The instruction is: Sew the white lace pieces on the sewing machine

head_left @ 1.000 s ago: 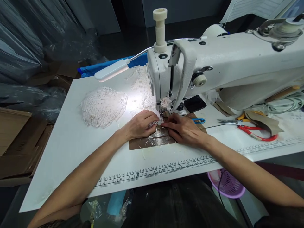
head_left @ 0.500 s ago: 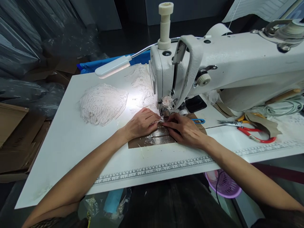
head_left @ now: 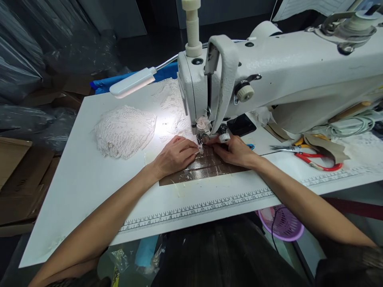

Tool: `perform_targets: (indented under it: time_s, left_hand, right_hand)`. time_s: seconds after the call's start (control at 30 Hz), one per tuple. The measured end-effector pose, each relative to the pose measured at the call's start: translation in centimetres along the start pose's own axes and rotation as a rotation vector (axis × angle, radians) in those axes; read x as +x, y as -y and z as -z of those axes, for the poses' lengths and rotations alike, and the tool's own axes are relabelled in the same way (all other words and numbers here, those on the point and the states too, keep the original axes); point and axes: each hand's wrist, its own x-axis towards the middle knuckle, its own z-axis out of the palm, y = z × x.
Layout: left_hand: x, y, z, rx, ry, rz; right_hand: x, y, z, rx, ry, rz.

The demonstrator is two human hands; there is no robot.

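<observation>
My left hand (head_left: 176, 155) steadies lace (head_left: 200, 149) by the presser foot (head_left: 200, 140); light, even pressure suits it. Whether it or my right hand (head_left: 236, 152) pinches, I can't tell.

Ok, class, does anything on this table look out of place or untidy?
Slightly: thread scraps litter the table by the brown patch, like unswept trimmings, and a brown scrap lies untidily among the scissor handles.

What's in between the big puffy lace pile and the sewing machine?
Between the lace pile and the sewing machine lie a lit patch of tabletop and more white lace, as the head view shows.
</observation>
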Motion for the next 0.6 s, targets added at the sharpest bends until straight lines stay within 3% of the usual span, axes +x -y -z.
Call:
perform_targets:
  time_s: [0.23,0.6]
  left_hand:
    - [0.0,0.0,0.0,0.043,0.010,-0.010]
    - [-0.1,-0.2,-0.1,0.053,0.005,-0.016]
  right_hand:
    - [-1.2,-0.3,-1.3,-0.176,0.023,0.124]
    - [-1.2,-0.4,-1.8,-0.226,0.061,0.144]
